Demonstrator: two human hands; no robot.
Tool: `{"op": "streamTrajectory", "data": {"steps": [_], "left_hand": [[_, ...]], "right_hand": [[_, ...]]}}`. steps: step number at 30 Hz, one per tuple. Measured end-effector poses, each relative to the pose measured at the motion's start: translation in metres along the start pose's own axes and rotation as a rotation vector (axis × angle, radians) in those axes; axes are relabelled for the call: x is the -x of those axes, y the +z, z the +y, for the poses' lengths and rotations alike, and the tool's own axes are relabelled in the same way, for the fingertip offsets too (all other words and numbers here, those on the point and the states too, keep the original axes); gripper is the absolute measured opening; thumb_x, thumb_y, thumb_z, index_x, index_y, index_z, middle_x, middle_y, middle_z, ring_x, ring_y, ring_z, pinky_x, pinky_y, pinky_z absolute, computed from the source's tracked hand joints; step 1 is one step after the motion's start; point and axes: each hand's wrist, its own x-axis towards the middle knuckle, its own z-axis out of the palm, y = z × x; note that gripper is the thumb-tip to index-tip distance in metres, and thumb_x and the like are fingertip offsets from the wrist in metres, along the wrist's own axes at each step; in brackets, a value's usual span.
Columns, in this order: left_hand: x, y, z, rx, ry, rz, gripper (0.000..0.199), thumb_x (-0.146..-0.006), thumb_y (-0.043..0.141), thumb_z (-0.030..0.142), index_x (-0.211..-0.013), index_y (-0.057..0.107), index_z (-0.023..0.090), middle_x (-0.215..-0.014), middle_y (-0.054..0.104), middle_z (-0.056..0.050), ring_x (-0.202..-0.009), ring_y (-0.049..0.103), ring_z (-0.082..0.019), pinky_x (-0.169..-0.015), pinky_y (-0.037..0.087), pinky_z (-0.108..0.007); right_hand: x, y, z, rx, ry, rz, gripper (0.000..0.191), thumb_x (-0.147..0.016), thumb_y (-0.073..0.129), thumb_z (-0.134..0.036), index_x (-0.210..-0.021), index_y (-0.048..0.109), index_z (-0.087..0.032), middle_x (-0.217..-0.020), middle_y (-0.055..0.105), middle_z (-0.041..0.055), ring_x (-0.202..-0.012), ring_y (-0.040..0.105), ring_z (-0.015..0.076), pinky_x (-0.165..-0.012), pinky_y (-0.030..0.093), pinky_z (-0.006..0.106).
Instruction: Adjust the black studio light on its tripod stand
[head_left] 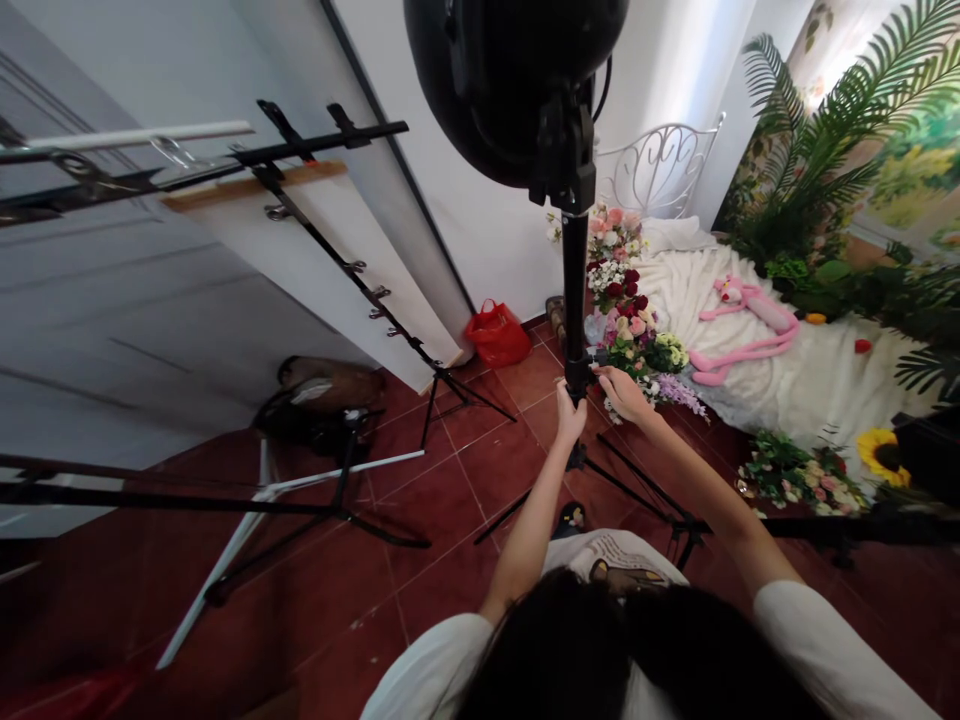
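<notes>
A black light stand (575, 280) rises in front of me, with a large black lamp housing (510, 80) at its top. My left hand (571, 412) is wrapped round the stand's pole just below a collar. On the right side of that collar, my right hand (624, 392) has its fingers closed at a small knob (596, 357), which they partly hide. The stand's legs spread over the red tiled floor (442, 500) below my hands.
At left stand a backdrop rack with clips (330, 245) and white boards (367, 270), plus tripod legs (300, 510). A red bag (497, 335) sits by the wall. Flowers (626, 310), a white-covered bed (817, 370) and a pink plush toy (761, 310) are at right.
</notes>
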Motion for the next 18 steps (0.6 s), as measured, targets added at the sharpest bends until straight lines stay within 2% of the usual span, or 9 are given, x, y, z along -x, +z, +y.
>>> {"op": "streamTrajectory", "data": {"steps": [4, 10, 13, 16, 18], "left_hand": [[0.0, 0.002, 0.002, 0.02, -0.031, 0.005, 0.048, -0.075, 0.057, 0.011, -0.121, 0.051, 0.023, -0.116, 0.058, -0.007, -0.116, 0.057, -0.022, -0.113, 0.043, -0.044], [0.0, 0.005, 0.004, 0.009, -0.067, 0.014, 0.054, -0.074, 0.056, 0.007, -0.126, 0.05, 0.021, -0.126, 0.058, -0.011, -0.126, 0.056, -0.024, -0.118, 0.041, -0.047], [-0.001, 0.006, 0.0, 0.001, -0.076, 0.01, 0.053, -0.074, 0.056, 0.008, -0.125, 0.049, 0.021, -0.123, 0.06, -0.011, -0.123, 0.059, -0.024, -0.116, 0.044, -0.046], [-0.002, 0.006, -0.012, -0.001, -0.077, 0.0, 0.05, -0.075, 0.055, 0.011, -0.124, 0.05, 0.021, -0.119, 0.062, -0.01, -0.116, 0.062, -0.023, -0.112, 0.047, -0.045], [0.002, 0.004, -0.026, -0.016, -0.099, 0.008, 0.047, -0.076, 0.057, 0.014, -0.122, 0.053, 0.02, -0.117, 0.063, -0.011, -0.115, 0.063, -0.024, -0.112, 0.047, -0.047]], "right_hand": [[-0.001, 0.012, 0.008, -0.005, 0.014, 0.009, 0.033, -0.103, 0.047, -0.038, -0.125, 0.067, -0.023, -0.134, 0.069, 0.0132, -0.131, 0.059, 0.0284, -0.121, 0.038, 0.048], [-0.015, 0.026, 0.017, -0.111, 0.153, 0.088, 0.026, -0.103, 0.048, -0.037, -0.116, 0.066, -0.023, -0.117, 0.072, 0.0113, -0.117, 0.065, 0.0252, -0.115, 0.042, 0.042], [-0.014, 0.037, 0.018, -0.208, 0.266, 0.153, 0.03, -0.104, 0.044, -0.038, -0.126, 0.057, -0.023, -0.101, 0.072, 0.0057, -0.102, 0.068, 0.0212, -0.105, 0.049, 0.037], [-0.001, 0.051, 0.019, -0.341, 0.324, 0.186, 0.041, -0.104, 0.043, -0.044, -0.139, 0.046, -0.024, -0.082, 0.069, -0.0012, -0.086, 0.07, 0.018, -0.094, 0.054, 0.033], [0.014, 0.06, 0.022, -0.422, 0.367, 0.206, 0.044, -0.102, 0.046, -0.051, -0.137, 0.046, -0.024, -0.079, 0.069, -0.0016, -0.081, 0.07, 0.0169, -0.087, 0.055, 0.03]]}}
